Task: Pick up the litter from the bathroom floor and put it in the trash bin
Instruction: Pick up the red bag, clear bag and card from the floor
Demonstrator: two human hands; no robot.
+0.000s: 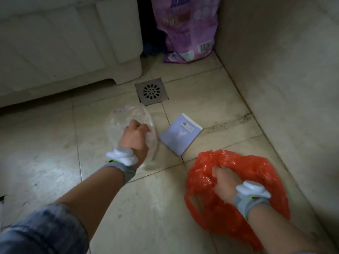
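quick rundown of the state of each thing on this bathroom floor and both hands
left hand: closed on the clear plastic bag
clear plastic bag: crumpled, on the floor, in the left grip
right hand: closed on the red plastic bag
red plastic bag: crumpled, on the floor, in the right grip
lavender box: lying flat, untouched
floor drain: uncovered
purple package: upright in the corner

Dim light is hanging over everything, with a pale glare pooling on the floor tiles [36,167] at lower left. Corners are darkening, edges are bowing from the wide lens, and detail is smearing softly.
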